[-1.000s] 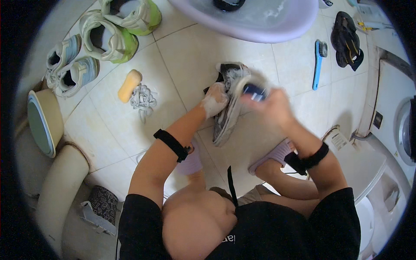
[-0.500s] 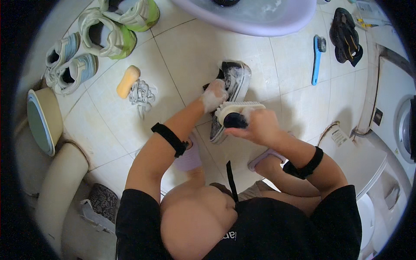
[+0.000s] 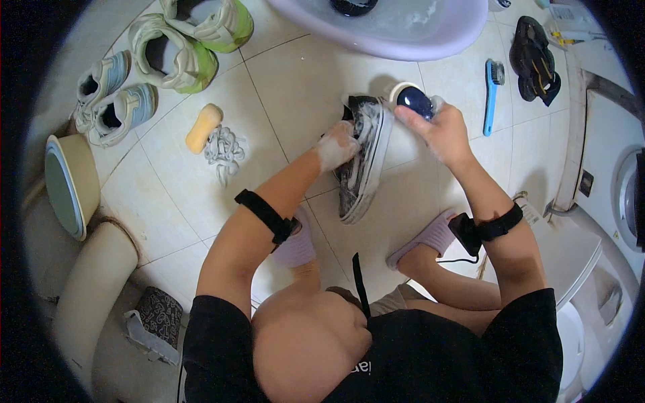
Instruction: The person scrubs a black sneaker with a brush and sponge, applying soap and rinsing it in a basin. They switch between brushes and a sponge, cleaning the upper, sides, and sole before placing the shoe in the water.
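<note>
A black-and-white sneaker point(image 3: 371, 161), streaked with suds, is held just over the tiled floor, its white sole side turned to the right. My left hand point(image 3: 338, 146), foamy to the wrist, grips it with the fingers at its opening. In my right hand point(image 3: 443, 131) is a scrubbing brush point(image 3: 414, 101) with a dark blue rounded handle and cream body, up by the sneaker's far end. Its bristles are hidden from this angle. Left of the sneaker, a yellow bar of soap point(image 3: 203, 128) lies beside a pile of wet white shoelaces point(image 3: 225, 151).
A lilac basin point(image 3: 437, 50) of soapy water holding a dark item stands at the far side. Several light sneakers point(image 3: 164, 57) line the far left, above a cream tub point(image 3: 79, 178). A blue brush point(image 3: 492, 101) and black sandals point(image 3: 535, 64) lie right, near a white washing machine point(image 3: 605, 161).
My right hand has carried the brush from the sneaker's near part to its far right end. The sneaker has tilted, showing more of its side sole.
</note>
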`<action>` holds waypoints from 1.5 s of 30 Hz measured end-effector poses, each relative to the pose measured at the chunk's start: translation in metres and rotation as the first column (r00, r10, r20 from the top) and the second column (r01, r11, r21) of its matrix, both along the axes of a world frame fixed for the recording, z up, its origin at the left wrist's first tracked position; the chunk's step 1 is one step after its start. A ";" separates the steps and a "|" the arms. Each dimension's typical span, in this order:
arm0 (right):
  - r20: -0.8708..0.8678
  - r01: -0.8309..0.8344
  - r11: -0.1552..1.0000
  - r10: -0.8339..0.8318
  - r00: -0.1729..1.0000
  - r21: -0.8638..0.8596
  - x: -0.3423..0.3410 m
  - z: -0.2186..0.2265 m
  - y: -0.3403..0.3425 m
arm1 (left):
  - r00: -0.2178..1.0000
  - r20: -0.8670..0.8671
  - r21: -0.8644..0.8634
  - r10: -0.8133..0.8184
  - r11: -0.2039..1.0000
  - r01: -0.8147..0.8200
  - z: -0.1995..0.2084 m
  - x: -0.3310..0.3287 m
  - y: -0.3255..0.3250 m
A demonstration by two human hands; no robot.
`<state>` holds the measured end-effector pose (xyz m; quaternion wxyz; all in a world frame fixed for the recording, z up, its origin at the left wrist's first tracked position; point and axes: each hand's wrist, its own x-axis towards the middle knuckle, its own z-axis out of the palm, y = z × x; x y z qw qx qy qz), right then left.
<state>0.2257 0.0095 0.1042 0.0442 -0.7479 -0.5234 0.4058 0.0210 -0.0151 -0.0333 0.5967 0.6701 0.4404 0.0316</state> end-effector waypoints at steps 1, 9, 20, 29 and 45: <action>-0.050 0.020 0.998 -0.018 0.999 0.059 0.005 -0.002 0.005 | 0.987 -0.093 -0.304 0.128 0.941 -0.151 0.009 0.000 0.006; 0.036 -0.033 0.995 0.030 0.999 0.092 0.016 0.018 0.005 | 0.939 0.013 -0.511 0.344 0.810 -0.290 0.063 0.023 0.037; 0.127 -0.484 0.869 0.493 0.860 -0.101 -0.002 0.076 0.000 | 0.938 0.303 -0.290 0.169 0.954 -0.078 0.097 0.018 0.014; -0.066 -0.406 0.912 0.410 0.910 0.065 0.015 0.107 0.001 | 0.970 0.234 -0.119 -0.069 0.988 0.099 0.144 0.029 0.006; -0.383 -0.183 0.964 0.246 0.890 0.195 0.043 0.058 -0.003 | 0.975 -0.182 -0.008 -0.127 0.992 0.127 0.190 0.029 0.010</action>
